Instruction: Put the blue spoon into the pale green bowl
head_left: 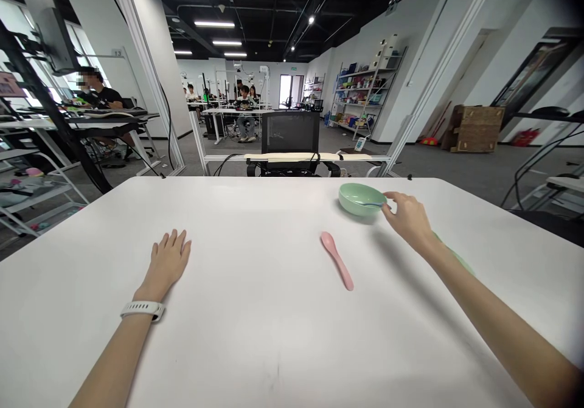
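Two bare hands are out over a white table (274, 341). The left hand (168, 262) lies at about 9 o'clock from the table's middle, palm down and flat on the top. Its fingers are straight and close together, holding nothing, and a white watch band (142, 309) is on the wrist. The right hand (409, 218) reaches out to about 1 o'clock. Its fingers are drawn into a narrow pinch with the tips on the 3 o'clock side of the rim of a pale green bowl (360, 198). A thin blue thing (371, 204) runs along the inside of the bowl toward those fingertips. I cannot tell whether the pinch is clamped on it, on the rim, or only touching. The bowl stands upright near the far edge of the table, with a narrow strip of bare top behind it. A pink spoon (336, 259) lies apart from both hands, between them and nearer the right one. Its head points to 11 o'clock and its handle to 5 o'clock. A sliver of green (457, 262) shows under the right forearm, too hidden to name. Wide bare tabletop lies between the hands and toward 6 o'clock.
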Demonstrator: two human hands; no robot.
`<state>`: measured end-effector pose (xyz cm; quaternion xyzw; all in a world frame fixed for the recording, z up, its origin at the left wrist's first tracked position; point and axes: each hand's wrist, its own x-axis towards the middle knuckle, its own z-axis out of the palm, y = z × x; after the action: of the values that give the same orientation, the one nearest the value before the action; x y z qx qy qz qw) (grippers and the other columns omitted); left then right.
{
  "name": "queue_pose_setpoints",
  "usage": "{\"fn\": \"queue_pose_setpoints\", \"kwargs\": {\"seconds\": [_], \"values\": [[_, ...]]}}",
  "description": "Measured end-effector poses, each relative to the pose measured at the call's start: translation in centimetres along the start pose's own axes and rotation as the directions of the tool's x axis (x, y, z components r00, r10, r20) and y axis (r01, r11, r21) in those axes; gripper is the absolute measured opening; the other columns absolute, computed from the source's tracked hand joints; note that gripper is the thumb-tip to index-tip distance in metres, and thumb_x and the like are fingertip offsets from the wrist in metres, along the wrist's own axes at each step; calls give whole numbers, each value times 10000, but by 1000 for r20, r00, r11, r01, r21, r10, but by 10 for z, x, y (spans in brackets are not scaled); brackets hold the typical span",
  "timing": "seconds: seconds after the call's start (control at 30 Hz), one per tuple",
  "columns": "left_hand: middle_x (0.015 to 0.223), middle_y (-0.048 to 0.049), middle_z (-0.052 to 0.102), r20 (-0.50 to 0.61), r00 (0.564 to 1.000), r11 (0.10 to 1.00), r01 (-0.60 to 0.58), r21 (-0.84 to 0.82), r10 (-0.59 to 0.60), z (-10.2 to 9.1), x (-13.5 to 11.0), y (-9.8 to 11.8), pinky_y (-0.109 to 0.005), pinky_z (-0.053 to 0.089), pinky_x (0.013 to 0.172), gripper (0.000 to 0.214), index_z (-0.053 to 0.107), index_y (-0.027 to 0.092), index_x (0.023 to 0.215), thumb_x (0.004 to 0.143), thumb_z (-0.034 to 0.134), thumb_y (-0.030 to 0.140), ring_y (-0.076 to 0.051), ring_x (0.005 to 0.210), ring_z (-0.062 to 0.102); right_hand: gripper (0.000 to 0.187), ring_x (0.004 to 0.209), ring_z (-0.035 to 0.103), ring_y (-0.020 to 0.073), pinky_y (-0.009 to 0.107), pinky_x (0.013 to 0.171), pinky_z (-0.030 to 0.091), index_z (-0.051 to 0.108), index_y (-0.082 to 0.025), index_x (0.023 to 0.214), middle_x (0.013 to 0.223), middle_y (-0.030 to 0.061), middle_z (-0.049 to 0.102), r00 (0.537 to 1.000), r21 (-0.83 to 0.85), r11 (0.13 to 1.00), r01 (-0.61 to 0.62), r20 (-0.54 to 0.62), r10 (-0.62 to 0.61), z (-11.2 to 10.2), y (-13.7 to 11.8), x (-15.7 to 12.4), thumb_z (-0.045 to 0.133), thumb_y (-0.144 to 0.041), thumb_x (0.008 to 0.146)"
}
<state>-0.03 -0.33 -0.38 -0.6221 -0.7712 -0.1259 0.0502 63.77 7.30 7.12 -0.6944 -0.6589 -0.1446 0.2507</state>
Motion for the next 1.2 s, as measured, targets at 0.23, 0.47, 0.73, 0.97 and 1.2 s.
{"fn": "queue_pose_setpoints", "kwargs": {"seconds": [0.23, 0.47, 0.73, 0.97, 1.2], "values": [[1762, -209, 500, -9, 1000, 1000, 10, 13, -10, 3, 1, -1, -606, 333, 1346, 704, 552, 117, 1651, 1099, 241, 424, -377, 1659, 421, 570, 1363, 690, 430, 600, 1190, 526, 734, -137, 1401, 1442, 250, 745, 988, 142, 990, 9, 152, -31, 23, 32, -92, 413, -455, 1054], [1773, -209, 479, 15, 1000, 999, 25, 29, -25, -2, 2, 1, -619, 339, 1350, 712, 534, 102, 1663, 1102, 220, 409, -388, 1664, 415, 642, 1572, 549, 391, 593, 1318, 426, 742, -91, 1429, 1609, 240, 652, 970, 203, 978, -49, 244, -2, 40, 32, -115, 336, -452, 1086], [1781, -219, 461, 37, 999, 999, 29, 38, -31, -5, 2, 3, -608, 335, 1358, 696, 515, 92, 1674, 1113, 236, 396, -388, 1670, 405, 501, 1407, 652, 370, 586, 1198, 519, 741, -213, 1371, 1523, 187, 697, 999, 281, 960, -16, -45, 29, 21, 19, -100, 416, -456, 1077], [1775, -217, 471, 17, 1000, 999, 22, 36, -22, -2, 1, 2, -613, 337, 1355, 686, 531, 101, 1665, 1113, 245, 391, -382, 1666, 414, 423, 1224, 699, 366, 517, 1123, 530, 791, -160, 1293, 1274, 213, 771, 997, 116, 990, 75, -22, -73, -2, -2, -5, 490, -314, 1037], [1758, -229, 492, -2, 1000, 999, 13, 42, -13, -2, 1, 4, -624, 357, 1341, 672, 552, 98, 1650, 1107, 267, 373, -385, 1656, 434, 459, 1349, 662, 401, 466, 1088, 506, 824, -117, 1359, 1361, 241, 785, 898, -276, 960, 36, 430, 90, -2, -31, 72, 550, -359, 1080]]}}
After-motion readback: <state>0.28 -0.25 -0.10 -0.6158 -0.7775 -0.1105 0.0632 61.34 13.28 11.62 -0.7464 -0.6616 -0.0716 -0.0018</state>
